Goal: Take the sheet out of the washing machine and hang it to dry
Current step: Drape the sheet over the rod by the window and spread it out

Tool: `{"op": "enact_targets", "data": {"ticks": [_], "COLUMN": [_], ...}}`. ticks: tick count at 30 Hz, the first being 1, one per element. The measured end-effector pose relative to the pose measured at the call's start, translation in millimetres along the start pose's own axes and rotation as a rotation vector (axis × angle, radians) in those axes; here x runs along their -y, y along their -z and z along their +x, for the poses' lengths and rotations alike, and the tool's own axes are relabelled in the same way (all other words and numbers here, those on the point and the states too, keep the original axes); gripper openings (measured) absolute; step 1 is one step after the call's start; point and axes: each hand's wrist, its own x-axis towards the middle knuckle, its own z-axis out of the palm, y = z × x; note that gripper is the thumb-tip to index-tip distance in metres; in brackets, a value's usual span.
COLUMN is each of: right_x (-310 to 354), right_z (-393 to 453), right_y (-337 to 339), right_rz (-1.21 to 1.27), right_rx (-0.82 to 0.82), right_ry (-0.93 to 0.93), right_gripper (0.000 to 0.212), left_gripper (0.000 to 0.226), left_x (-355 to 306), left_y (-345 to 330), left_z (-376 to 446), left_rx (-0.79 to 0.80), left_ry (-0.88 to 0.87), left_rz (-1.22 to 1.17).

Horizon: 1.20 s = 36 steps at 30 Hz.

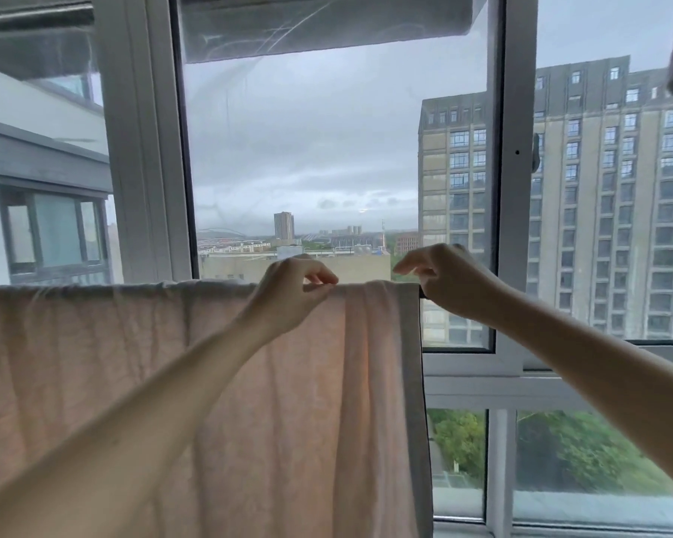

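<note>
Head view: sheet (171, 382) draped over a rail before the window (339, 157).
Left hand (288, 297) pinches the sheet's top fold; right hand (447, 281) hovers just past the sheet's right edge, fingers loosely curled, holding nothing.

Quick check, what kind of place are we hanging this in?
Probably an enclosed balcony or window-side drying spot in a high-rise flat. The pink sheet hangs in front of a sliding window, with an apartment block and treetops far below outside.
</note>
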Motion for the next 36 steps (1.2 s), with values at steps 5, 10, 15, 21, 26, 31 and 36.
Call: {"op": "enact_targets", "data": {"ticks": [5, 10, 15, 21, 26, 31, 36], "right_x": [17.8, 29.4, 36.4, 39.1, 78.8, 112.5, 142.3], "right_z": [4.5, 12.3, 21.9, 28.7, 45.8, 68.4, 88.3], "right_y": [-21.7, -36.7, -31.7, -24.1, -41.5, -81.0, -116.3], "right_rz": [-0.070, -0.055, -0.006, -0.108, -0.109, -0.136, -0.059], "right_rx": [0.032, -0.021, 0.057, 0.071, 0.140, 0.185, 0.172], "right_ry": [0.131, 0.140, 0.047, -0.013, 0.027, 0.131, 0.192], "right_gripper": [0.018, 0.016, 0.011, 0.012, 0.016, 0.019, 0.020], "left_gripper": [0.008, 0.005, 0.009, 0.006, 0.014, 0.018, 0.012], "left_x": [37.9, 65.3, 80.6, 112.9, 122.7, 166.7, 202.0], "left_y": [23.7, 39.9, 45.9, 74.5, 99.2, 133.3, 168.4], "left_z": [-8.0, -12.6, -11.1, -11.0, -7.5, -25.2, -42.8], "left_rx": [-0.022, -0.101, -0.147, -0.097, 0.110, 0.145, 0.123], "left_ry": [0.074, 0.099, 0.053, 0.171, 0.183, 0.208, 0.252], "left_rz": [0.072, 0.127, 0.213, 0.199, 0.071, 0.122, 0.105]}}
